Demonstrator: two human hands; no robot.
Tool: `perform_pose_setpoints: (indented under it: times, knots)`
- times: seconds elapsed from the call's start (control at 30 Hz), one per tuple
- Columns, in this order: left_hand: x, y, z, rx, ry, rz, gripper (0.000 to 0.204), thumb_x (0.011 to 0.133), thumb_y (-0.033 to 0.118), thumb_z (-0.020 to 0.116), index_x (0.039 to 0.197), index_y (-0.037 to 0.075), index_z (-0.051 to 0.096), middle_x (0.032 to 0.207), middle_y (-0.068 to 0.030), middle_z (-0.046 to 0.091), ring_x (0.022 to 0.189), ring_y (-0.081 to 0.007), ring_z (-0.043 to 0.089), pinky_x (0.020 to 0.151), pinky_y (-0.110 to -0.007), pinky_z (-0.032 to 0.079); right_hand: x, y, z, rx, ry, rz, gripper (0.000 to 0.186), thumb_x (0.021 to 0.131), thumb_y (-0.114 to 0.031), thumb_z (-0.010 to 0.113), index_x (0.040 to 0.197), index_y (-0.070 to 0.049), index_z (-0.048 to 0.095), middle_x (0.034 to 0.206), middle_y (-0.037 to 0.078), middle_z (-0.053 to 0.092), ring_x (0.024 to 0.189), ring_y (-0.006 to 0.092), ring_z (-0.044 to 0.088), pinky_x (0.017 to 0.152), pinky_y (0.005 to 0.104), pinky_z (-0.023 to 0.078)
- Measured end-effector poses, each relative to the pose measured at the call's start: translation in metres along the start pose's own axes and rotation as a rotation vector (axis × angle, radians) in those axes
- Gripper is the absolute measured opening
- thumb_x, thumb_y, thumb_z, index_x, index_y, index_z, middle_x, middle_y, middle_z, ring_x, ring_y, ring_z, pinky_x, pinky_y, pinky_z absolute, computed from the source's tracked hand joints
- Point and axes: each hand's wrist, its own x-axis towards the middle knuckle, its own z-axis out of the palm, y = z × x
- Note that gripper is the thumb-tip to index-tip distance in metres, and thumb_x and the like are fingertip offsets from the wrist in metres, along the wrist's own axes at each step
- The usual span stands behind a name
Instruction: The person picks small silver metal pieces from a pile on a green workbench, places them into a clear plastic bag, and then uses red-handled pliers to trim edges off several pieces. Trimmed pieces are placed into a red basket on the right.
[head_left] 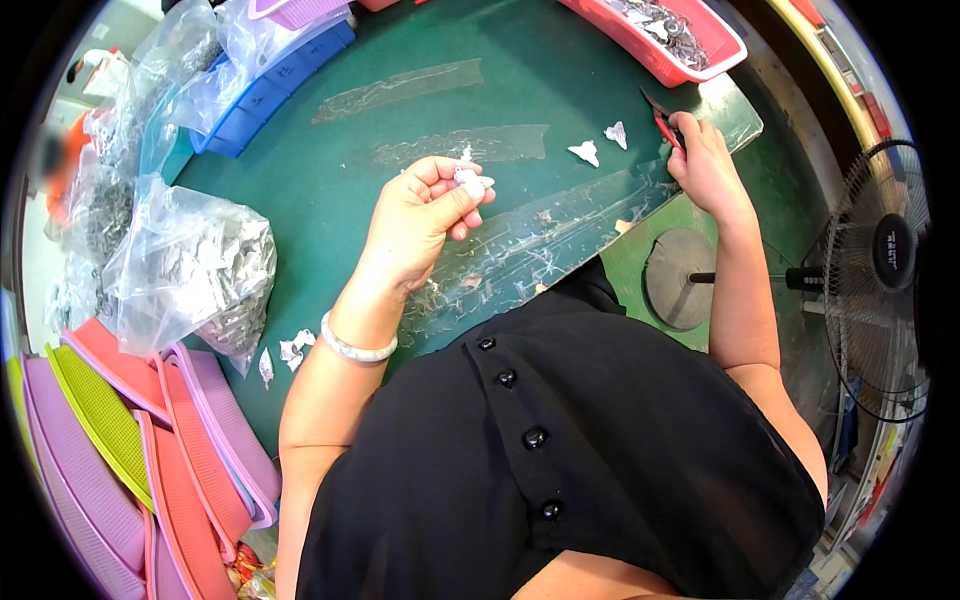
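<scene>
My left hand (408, 222), with a pale bangle on its wrist, is raised over the green tabletop. Its thumb and fingers pinch a small silvery-white cast piece (474, 184) of irregular shape. Over at the table's right corner, my right hand (708, 168) is closed round a pair of red-handled pliers (667, 134), their dark jaws pointing up and away; the exact jaw type is too small to tell. Between the hands, nearer the right one, lie two similar silvery pieces, one pointed piece (585, 153) and one narrower piece (616, 135).
A red basket (690, 72) of metal parts stands at the far right, a blue basket (245, 115) at the far left. Beside a plastic bag of silvery pieces (205, 265) are stacked coloured baskets (75, 455). Clear tape strips (460, 147) cover parts of the table. A fan (880, 270) stands right.
</scene>
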Motion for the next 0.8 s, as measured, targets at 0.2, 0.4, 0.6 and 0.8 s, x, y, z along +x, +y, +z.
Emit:
perform_pose_setpoints:
  times: [0.2, 0.4, 0.6, 0.8]
  knots:
    - [-0.003, -0.001, 0.000, -0.057, 0.015, 0.016, 0.019, 0.083, 0.007, 0.058, 0.101, -0.001, 0.058, 0.079, -0.0045, 0.061, 0.060, -0.0050, 0.052, 0.052, -0.016, 0.040, 0.005, 0.006, -0.005, 0.187, -0.012, 0.053, 0.031, 0.074, -0.006, 0.051, 0.104, -0.001, 0.049, 0.090, 0.023, 0.054, 0.087, 0.0375, 0.052, 0.079, 0.0415, 0.042]
    - [-0.006, 0.000, -0.001, -0.060, 0.032, 0.012, 0.017, 0.085, 0.008, 0.053, 0.100, -0.001, 0.059, 0.079, -0.0039, 0.061, 0.060, -0.0042, 0.050, 0.050, -0.016, 0.039, 0.004, 0.007, -0.007, 0.246, -0.010, 0.067, 0.031, 0.074, -0.007, 0.050, 0.104, -0.001, 0.049, 0.090, 0.021, 0.055, 0.086, 0.0347, 0.054, 0.078, 0.0386, 0.042]
    - [-0.009, -0.001, 0.000, -0.055, 0.052, 0.030, 0.021, 0.084, 0.004, 0.051, 0.104, -0.002, 0.057, 0.080, -0.0047, 0.060, 0.060, -0.0046, 0.050, 0.052, -0.017, 0.040, 0.006, 0.019, -0.011, 0.694, -0.085, 0.316, 0.028, 0.080, -0.010, 0.049, 0.107, -0.003, 0.050, 0.084, 0.009, 0.056, 0.074, 0.0158, 0.054, 0.068, 0.0263, 0.043]
    - [-0.012, 0.002, 0.006, 0.042, 0.082, 0.112, 0.039, 0.083, 0.001, 0.052, 0.120, -0.005, 0.043, 0.083, -0.0084, 0.061, 0.061, -0.0063, 0.053, 0.051, -0.016, 0.041, 0.003, 0.034, -0.013, 1.645, -0.243, 0.414, 0.029, 0.088, -0.012, 0.043, 0.114, 0.000, 0.044, 0.105, 0.021, 0.057, 0.086, 0.0198, 0.058, 0.068, 0.0300, 0.049]
